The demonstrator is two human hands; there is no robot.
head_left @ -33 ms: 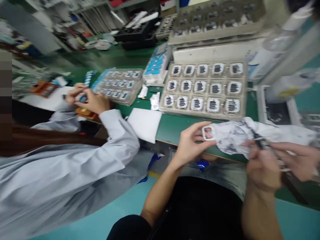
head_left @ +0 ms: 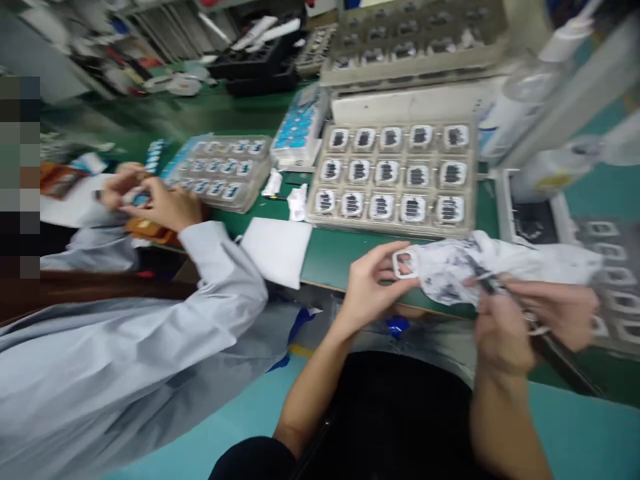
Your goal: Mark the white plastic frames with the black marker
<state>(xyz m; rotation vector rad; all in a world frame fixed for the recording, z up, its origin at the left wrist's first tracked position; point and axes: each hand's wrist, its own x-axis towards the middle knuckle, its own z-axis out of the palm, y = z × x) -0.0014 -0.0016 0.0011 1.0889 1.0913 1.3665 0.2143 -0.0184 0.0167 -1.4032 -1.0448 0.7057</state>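
Facing fifteen pieces (head_left: 387, 171), left grip (head_left: 370, 285) pinches one frame (head_left: 406, 275), right grip (head_left: 506, 330) clasps one tool (head_left: 493, 283).

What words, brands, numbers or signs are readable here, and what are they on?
None can be read.
Clear-and-white plastic bottle: bluish label print, too blurred.
White plastic bottle with yellow marking: too blurred.
White square frame in the left hand: no lettering discernible.
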